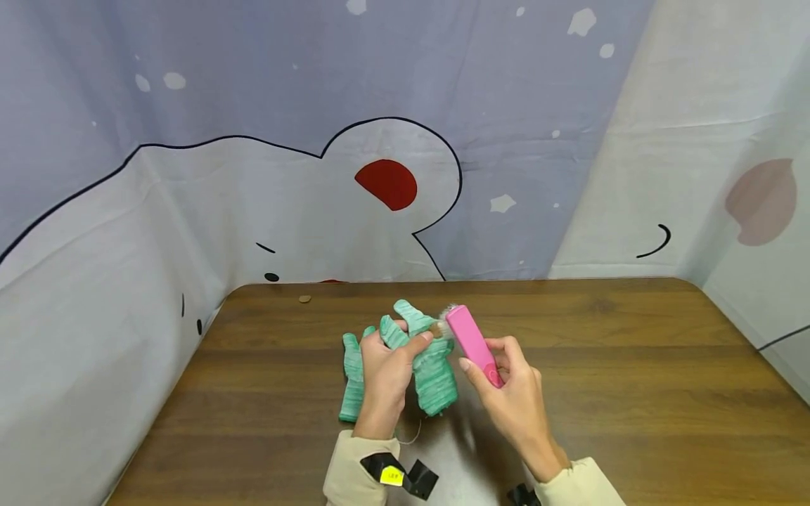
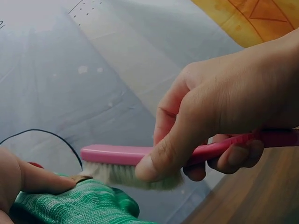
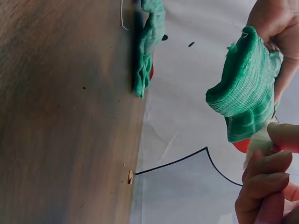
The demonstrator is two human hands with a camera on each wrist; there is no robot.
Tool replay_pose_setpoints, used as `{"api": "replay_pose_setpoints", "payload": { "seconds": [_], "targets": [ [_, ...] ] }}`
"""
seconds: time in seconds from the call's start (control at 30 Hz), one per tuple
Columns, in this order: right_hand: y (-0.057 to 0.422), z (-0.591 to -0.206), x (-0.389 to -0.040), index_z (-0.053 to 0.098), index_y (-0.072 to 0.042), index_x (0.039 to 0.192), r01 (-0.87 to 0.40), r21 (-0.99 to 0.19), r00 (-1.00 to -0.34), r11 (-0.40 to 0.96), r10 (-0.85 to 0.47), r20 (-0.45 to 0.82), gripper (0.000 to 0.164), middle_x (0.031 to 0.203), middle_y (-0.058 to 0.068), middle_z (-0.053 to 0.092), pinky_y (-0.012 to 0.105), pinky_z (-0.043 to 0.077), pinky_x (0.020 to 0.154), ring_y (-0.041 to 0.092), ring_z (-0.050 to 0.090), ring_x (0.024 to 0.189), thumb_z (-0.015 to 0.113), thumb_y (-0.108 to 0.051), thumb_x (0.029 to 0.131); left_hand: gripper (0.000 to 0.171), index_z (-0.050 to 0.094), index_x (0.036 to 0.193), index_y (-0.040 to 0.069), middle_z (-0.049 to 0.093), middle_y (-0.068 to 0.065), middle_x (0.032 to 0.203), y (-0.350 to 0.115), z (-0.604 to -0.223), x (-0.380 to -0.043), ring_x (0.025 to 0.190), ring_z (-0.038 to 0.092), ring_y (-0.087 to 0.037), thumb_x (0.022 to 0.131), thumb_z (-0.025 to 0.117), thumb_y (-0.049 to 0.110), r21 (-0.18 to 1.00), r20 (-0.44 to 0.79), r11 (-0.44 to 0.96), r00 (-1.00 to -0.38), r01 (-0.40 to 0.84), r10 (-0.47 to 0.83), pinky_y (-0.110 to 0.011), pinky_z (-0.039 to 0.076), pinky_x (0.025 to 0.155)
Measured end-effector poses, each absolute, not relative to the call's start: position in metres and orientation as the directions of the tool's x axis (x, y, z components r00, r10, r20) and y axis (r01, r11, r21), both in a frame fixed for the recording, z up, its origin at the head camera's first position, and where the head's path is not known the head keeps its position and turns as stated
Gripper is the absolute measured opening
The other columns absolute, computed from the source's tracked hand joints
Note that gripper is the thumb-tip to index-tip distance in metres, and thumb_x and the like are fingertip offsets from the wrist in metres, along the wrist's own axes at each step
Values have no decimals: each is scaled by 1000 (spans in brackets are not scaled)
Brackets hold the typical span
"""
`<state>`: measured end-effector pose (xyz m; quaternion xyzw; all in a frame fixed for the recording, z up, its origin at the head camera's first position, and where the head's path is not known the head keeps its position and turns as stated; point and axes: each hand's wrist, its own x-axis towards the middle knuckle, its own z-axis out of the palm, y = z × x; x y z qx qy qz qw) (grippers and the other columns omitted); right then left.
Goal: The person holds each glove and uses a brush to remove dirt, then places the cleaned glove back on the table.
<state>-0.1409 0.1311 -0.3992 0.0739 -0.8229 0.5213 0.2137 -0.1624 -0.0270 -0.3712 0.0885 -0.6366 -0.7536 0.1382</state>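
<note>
A green knitted glove is held up off the table in my left hand, its cuff end hanging toward me. Under the left thumb, a small flat brown piece lies against the glove; its kind is unclear. My right hand grips a pink brush, thumb along its side. The pale bristles reach the glove beside the brown piece, seemingly touching its edge. A second green glove lies on the table left of my left hand, partly hidden behind it.
The brown wooden table backs onto a printed cloth. Near its far edge lies another small brown piece. A pale thread lies by my left wrist. Small specks dot the tabletop in the right wrist view.
</note>
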Motion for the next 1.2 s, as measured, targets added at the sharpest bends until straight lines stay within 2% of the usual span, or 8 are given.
{"api": "replay_pose_setpoints", "payload": {
  "seconds": [0.3,0.53,0.73,0.87,1.0,1.2],
  "targets": [
    [133,-398,-141,57,-7,102,-361,-779,-851,512,161,500,38,72,5,67,19,42,45,8,57,55,79,-15,71,20,62,81,-4,53,1,65,-23,-370,-160,67,50,-13,69,76,2,982,4,-178,-949,63,-315,-28,47,63],
    [132,-384,-136,59,-4,103,-377,-815,-838,440,211,502,36,77,11,68,19,46,46,9,60,55,78,-10,73,19,60,77,-4,52,2,63,-25,-371,-163,66,49,-11,69,76,2,980,15,-184,-952,74,-306,-27,47,62],
    [121,-358,-121,57,3,101,-405,-807,-862,430,116,494,34,75,13,67,20,46,45,10,60,54,75,0,72,17,61,76,-1,49,3,62,-25,-373,-163,65,47,-12,68,76,2,993,17,-105,-956,49,-292,-27,45,60],
    [122,-371,-126,57,-1,101,-412,-792,-868,451,70,491,34,75,8,67,19,43,43,7,57,54,76,-4,73,17,62,78,-1,49,3,61,-25,-372,-162,64,46,-12,68,75,2,994,15,-102,-961,44,-275,-28,45,59],
    [132,-392,-139,56,-8,102,-375,-769,-868,517,95,487,36,72,3,66,20,40,42,5,53,52,77,-12,73,19,60,77,-3,43,4,57,-28,-370,-160,59,43,-10,67,75,1,995,49,-77,-970,69,-236,-26,43,56],
    [141,-393,-143,56,-9,103,-304,-778,-876,549,161,455,37,72,5,67,22,43,44,7,56,53,78,-16,73,18,58,74,-3,37,4,54,-29,-367,-158,55,39,-9,69,75,1,990,78,-104,-984,96,-161,-24,41,55]
  ]
}}
